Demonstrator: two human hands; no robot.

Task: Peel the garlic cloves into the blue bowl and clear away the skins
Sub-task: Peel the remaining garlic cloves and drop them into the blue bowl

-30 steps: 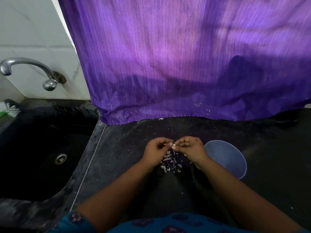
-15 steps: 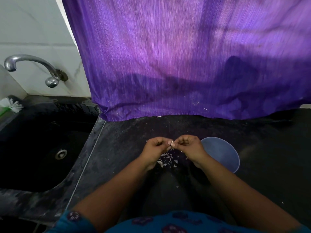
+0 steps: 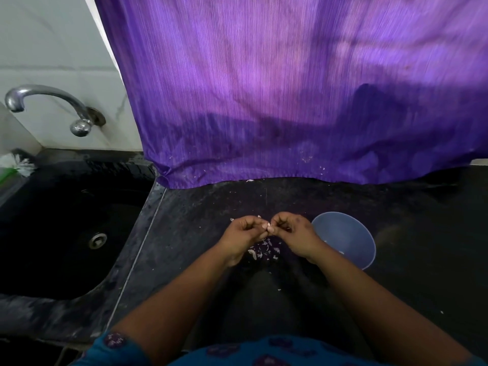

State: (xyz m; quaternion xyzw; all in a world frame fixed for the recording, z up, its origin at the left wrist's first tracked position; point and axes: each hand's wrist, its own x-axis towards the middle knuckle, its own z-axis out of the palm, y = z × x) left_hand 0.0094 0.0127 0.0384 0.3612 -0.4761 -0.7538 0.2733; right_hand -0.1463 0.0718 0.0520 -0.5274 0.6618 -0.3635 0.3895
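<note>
Left hand [image 3: 244, 233] and right hand [image 3: 291, 232] meet fingertip to fingertip, both pinching one small garlic clove [image 3: 270, 228] between them. Skin pile [image 3: 264, 250] lies on dark counter [image 3: 200, 233] just below hands. Blue bowl [image 3: 351, 233] sits just right of right hand. Advice: steady clove with left, strip skin with right thumbnail over pile, then drop bare clove in bowl.

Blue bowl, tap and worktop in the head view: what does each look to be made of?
Blue bowl: probably plastic, judging by its matte, even pale blue and thin rim. Tap: metal with a polished chrome look, showing bright highlights along the spout. Worktop: dark stone or a stone-like slab, dull and scuffed, with pale streaks; which of the two cannot be told.
</note>
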